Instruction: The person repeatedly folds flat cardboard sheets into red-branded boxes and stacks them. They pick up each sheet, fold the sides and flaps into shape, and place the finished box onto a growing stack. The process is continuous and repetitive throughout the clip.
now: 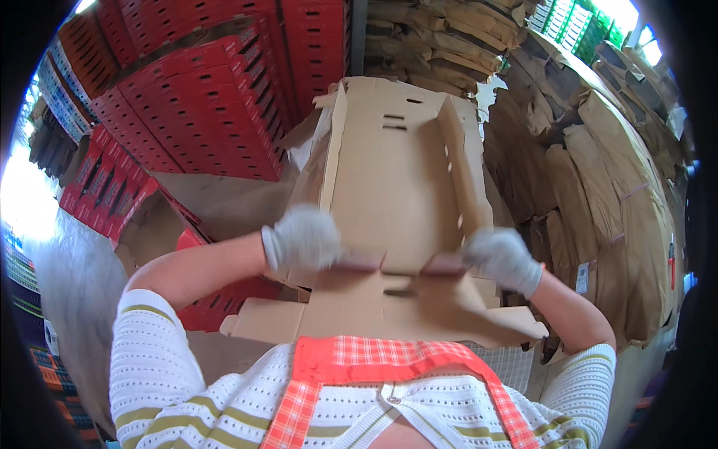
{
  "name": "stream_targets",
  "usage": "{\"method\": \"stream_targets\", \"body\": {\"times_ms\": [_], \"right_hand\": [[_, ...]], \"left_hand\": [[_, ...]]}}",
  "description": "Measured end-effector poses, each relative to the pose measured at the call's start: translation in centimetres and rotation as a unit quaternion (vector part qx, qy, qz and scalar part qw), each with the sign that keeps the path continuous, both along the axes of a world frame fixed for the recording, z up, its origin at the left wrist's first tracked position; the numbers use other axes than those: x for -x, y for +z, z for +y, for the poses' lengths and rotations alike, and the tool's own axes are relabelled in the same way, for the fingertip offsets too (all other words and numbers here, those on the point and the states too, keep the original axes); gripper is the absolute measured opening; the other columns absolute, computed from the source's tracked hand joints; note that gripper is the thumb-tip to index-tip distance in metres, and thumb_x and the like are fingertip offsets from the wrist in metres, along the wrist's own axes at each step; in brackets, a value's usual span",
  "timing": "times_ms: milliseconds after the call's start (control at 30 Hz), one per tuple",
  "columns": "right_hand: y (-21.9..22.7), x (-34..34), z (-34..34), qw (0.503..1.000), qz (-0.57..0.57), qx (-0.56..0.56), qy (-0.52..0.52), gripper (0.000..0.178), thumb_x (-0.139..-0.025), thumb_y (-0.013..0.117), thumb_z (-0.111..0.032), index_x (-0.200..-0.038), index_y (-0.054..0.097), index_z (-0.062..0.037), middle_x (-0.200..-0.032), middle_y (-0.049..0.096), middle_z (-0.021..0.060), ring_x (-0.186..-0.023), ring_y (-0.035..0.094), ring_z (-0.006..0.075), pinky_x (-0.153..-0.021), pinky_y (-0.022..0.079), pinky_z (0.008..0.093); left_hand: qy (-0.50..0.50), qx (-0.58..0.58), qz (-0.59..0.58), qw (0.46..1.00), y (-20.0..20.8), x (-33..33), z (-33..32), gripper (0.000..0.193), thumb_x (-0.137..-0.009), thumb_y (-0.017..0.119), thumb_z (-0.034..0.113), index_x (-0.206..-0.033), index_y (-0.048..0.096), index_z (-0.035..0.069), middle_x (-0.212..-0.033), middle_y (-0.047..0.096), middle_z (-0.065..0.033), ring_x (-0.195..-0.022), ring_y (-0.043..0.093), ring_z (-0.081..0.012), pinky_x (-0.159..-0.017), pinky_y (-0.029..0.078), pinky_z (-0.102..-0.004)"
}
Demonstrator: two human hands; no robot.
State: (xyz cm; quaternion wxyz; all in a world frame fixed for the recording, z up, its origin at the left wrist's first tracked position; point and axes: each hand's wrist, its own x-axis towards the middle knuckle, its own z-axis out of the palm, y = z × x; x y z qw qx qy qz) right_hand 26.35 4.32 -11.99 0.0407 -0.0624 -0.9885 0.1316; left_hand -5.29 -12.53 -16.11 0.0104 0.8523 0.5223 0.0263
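Observation:
A partly folded brown cardboard box [389, 179] lies in front of me, its two long side walls raised and its near end panel [351, 307] flat toward my body. My left hand [303, 238], in a pale grey work glove, is closed around the near corner of the left wall. At the near right corner, my gloved right hand [502, 258] grips the cardboard the same way. Two short reddish flaps, a left flap [360, 263] and a right flap [444, 266], point inward between my hands. Motion blurs both hands, and their fingertips are partly hidden.
Stacked red slotted cartons [202, 105] rise at the far left, with an open red carton [153, 224] lower down. Bundled flat brown cardboard [591, 187] is piled close on the right, and more cardboard stacks [434, 37] stand behind. Grey floor [82, 269] shows at left.

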Motion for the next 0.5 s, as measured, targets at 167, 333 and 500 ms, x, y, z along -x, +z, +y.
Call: {"method": "stream_targets", "body": {"times_ms": [167, 333, 500], "right_hand": [[0.2, 0.2, -5.1, 0.856, -0.431, 0.284, 0.021, 0.034, -0.086, 0.063, -0.025, -0.115, 0.063, -0.0071, -0.103, 0.068, 0.0183, -0.098, 0.064, 0.0342, -0.086, 0.05, 0.0398], [-2.3, -0.6, 0.5, 0.922, -0.314, 0.22, -0.052, 0.048, -0.081, 0.072, -0.029, -0.123, 0.061, -0.008, -0.121, 0.062, 0.0174, -0.112, 0.06, 0.0329, -0.095, 0.049, 0.0382], [-10.0, 0.3, 3.1, 0.906, 0.189, 0.238, -0.296, 0.063, -0.078, 0.073, -0.009, -0.137, 0.049, -0.0058, -0.145, 0.043, 0.0125, -0.128, 0.048, 0.0281, -0.104, 0.044, 0.0374]], "left_hand": [[-0.049, 0.538, -0.291, 0.789, 0.9, -2.3, -3.4, 0.042, -0.101, 0.045, 0.041, -0.1, 0.063, 0.003, -0.092, 0.063, -0.0157, -0.089, 0.058, -0.03, -0.082, 0.045, -0.0335], [0.037, 0.305, 0.039, 0.951, -0.1, 1.0, 0.5, 0.041, -0.089, 0.06, 0.041, -0.116, 0.065, 0.01, -0.123, 0.061, -0.0099, -0.111, 0.058, -0.0272, -0.098, 0.038, -0.048], [0.284, -0.094, -0.425, 0.854, -8.1, 1.5, 1.4, 0.055, -0.088, 0.063, 0.039, -0.135, 0.051, 0.013, -0.138, 0.05, -0.0086, -0.121, 0.051, -0.0198, -0.107, 0.03, -0.05]]}}
